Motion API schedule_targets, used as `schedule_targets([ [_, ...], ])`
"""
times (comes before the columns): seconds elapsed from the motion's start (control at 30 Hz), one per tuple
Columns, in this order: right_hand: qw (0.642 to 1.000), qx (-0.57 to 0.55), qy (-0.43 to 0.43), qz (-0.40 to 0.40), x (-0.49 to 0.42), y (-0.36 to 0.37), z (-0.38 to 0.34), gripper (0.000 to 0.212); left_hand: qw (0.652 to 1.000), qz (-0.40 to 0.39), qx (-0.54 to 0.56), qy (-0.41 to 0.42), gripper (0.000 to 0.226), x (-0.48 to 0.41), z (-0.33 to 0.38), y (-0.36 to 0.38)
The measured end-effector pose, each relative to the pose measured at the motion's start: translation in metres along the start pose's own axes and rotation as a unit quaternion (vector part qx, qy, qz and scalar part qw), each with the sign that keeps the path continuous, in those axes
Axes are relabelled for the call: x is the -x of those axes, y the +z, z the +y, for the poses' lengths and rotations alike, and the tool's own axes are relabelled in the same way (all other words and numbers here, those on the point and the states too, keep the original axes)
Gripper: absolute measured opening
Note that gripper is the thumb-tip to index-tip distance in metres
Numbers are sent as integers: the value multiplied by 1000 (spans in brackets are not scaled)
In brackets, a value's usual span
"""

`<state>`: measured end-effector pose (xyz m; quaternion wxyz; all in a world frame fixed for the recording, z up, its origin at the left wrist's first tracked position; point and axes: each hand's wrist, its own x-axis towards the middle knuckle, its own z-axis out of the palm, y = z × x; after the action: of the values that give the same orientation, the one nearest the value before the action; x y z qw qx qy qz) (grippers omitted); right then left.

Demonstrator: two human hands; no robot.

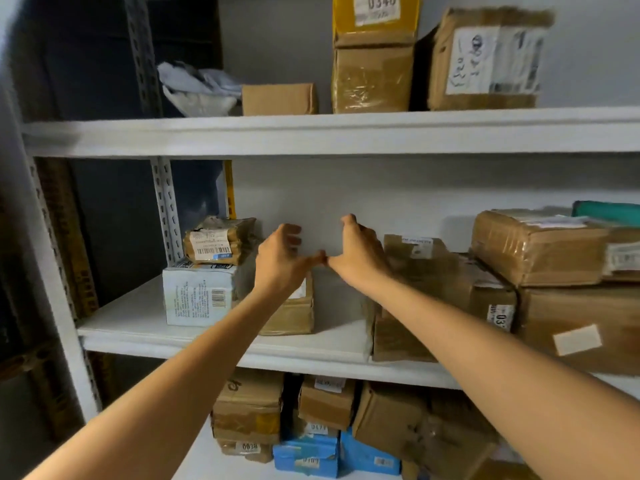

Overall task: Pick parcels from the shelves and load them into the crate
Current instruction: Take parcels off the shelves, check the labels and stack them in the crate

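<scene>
Over the white metal middle shelf (207, 336), the left hand (282, 258) and right hand (356, 252) hovered half-open, thumbs touching, gripping nothing visible, just above a small brown cardboard parcel (294, 313). Many taped parcels sat shelved and no crate showed, so loading looked far from finished.

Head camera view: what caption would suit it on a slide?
Left hand and right hand reach, thumbs touching, into a gap between parcels on the middle shelf.
</scene>
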<state>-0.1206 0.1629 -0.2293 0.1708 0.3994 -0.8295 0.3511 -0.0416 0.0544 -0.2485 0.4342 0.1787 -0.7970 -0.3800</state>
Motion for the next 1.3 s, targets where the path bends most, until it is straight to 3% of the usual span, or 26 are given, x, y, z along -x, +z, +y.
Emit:
schedule_targets([
  [0.1,994,98,-55,14,6,-46,18,70,999,-37,4,1,66,-1,31,22],
  [0.17,991,122,-42,30,13,-73,39,70,997,-72,-18,1,66,1,45,37],
  [0.23,994,96,22,34,22,-93,63,76,991,-129,-30,-18,68,6,54,53],
  [0.33,988,1,157,-4,39,-109,95,89,971,-206,12,-117,71,15,59,74],
  [0.47,962,-102,242,-69,57,-107,117,99,939,-273,89,-191,46,28,60,89],
  [0.53,958,-114,250,-82,60,-101,120,89,930,-278,107,-215,42,31,58,90],
  [0.63,960,-124,235,-86,60,-98,118,47,917,-288,138,-238,39,30,62,86],
  [0.7,963,-156,210,-73,61,-97,117,38,919,-276,159,-231,37,30,66,84],
  [0.83,972,-182,151,3,67,-101,115,52,929,-210,218,-215,57,38,70,78],
  [1.07,968,-204,142,46,83,-102,109,86,943,-188,225,-155,72,55,74,71],
  [1.3,970,-207,110,60,101,-113,110,92,957,-178,215,-77,75,74,78,69],
])
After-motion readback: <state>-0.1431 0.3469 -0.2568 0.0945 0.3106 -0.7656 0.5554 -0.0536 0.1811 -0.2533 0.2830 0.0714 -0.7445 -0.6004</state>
